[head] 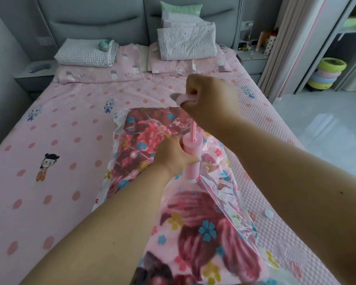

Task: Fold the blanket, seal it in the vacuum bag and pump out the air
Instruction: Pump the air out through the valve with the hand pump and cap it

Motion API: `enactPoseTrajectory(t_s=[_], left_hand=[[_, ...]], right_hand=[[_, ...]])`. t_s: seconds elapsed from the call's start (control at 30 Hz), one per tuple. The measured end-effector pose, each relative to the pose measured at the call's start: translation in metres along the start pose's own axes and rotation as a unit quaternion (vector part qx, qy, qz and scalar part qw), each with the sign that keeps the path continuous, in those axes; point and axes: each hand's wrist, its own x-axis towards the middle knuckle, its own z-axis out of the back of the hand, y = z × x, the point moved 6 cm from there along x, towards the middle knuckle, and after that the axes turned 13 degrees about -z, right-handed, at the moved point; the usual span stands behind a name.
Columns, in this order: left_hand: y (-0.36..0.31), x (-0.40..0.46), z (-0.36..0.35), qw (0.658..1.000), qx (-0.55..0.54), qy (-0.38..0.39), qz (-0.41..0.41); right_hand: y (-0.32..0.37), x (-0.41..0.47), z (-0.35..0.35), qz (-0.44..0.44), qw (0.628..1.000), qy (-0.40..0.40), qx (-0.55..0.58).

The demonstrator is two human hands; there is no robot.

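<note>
A folded floral blanket in reds and pinks lies inside a clear vacuum bag printed with small flowers, on the pink bed. A pink hand pump stands upright on the bag. My left hand grips the pump's cylinder. My right hand grips the pump's handle, raised well above the cylinder, with the thin pink rod drawn out between them.
The bed has a pink dotted cover. Folded bedding and pillows lie at the headboard. A small white flower-shaped cap lies on the bed right of the bag. A nightstand and stacked coloured basins stand at the right.
</note>
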Motion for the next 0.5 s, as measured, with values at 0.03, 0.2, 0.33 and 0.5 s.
enactPoseTrajectory(t_s=[0.03, 0.2, 0.33, 0.5], left_hand=[[-0.002, 0.0, 0.001, 1.0, 0.0, -0.004, -0.007], [-0.002, -0.001, 0.004, 1.0, -0.005, -0.004, -0.028], [0.006, 0.0, 0.003, 1.0, -0.011, 0.004, 0.011], [0.001, 0.002, 0.001, 1.0, 0.013, 0.009, -0.004]], right_hand=[[-0.005, -0.006, -0.012, -0.005, 0.997, 0.059, -0.04], [-0.027, -0.035, -0.052, -0.063, 0.91, 0.404, -0.071], [-0.01, 0.008, -0.022, -0.081, 0.935, 0.319, 0.132], [-0.035, -0.036, -0.054, -0.186, 0.897, 0.395, 0.067]])
